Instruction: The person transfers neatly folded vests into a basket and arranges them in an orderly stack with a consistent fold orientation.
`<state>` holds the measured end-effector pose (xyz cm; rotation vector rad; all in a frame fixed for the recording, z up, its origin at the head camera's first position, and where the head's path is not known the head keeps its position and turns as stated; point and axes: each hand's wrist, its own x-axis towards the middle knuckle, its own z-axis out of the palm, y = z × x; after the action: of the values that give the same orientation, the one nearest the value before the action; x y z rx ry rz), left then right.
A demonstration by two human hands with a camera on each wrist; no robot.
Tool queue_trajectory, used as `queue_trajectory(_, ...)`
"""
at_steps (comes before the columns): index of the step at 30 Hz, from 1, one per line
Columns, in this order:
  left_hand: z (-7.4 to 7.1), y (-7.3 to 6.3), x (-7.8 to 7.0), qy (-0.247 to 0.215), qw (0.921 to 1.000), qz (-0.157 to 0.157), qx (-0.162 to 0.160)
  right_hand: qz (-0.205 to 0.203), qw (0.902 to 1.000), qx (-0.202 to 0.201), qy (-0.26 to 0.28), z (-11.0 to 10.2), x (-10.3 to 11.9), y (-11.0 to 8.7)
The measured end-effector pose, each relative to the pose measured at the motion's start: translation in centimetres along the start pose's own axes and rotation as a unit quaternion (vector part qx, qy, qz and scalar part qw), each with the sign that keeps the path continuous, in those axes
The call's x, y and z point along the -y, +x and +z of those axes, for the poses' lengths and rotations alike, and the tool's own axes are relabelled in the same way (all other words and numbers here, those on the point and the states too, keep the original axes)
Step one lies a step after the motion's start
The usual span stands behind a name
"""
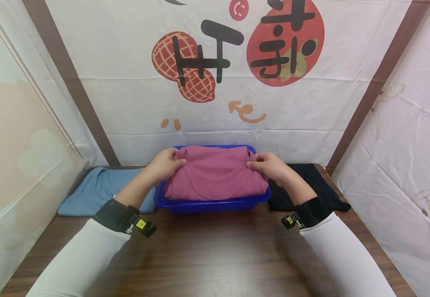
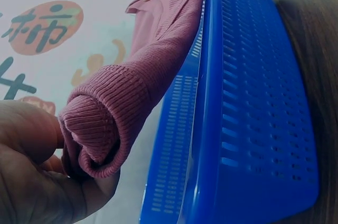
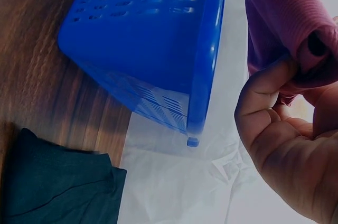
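Observation:
A folded pink ribbed garment lies over the opening of a blue plastic basket, covering most of its inside. My left hand pinches the garment's left end, thumb on top. At the opposite end, my right hand grips it the same way. In the left wrist view the rolled end of the pink garment sits in my left hand, just beside the basket rim. The right wrist view has my right hand holding the other rolled end, close to the basket.
A folded light blue garment lies on the wooden table left of the basket. Right of it lies a dark folded garment, partly behind my right wrist. A printed white cloth wall stands directly behind, with more cloth at both sides.

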<state>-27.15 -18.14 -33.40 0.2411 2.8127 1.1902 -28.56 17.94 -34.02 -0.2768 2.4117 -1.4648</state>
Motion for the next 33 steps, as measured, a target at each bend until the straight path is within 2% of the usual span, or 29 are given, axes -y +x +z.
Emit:
queue_trajectory(14,0.3,1.0,0.1,-0.004,0.9999,-0.014,-0.009,0.004,1.0000,-0.004,-0.008,-0.1,-0.5,1.2)
queue_trajectory(24,0.3,1.5,0.3,0.004,0.9998,-0.005,-0.021,-0.007,0.9997,-0.021,-0.013,0.0,-0.5,2.0)
queue_trajectory(33,0.5,2.1,0.6,0.035,0.9988,-0.002,-0.033,-0.006,0.9988,-0.033,-0.036,0.2,-0.6,2.6)
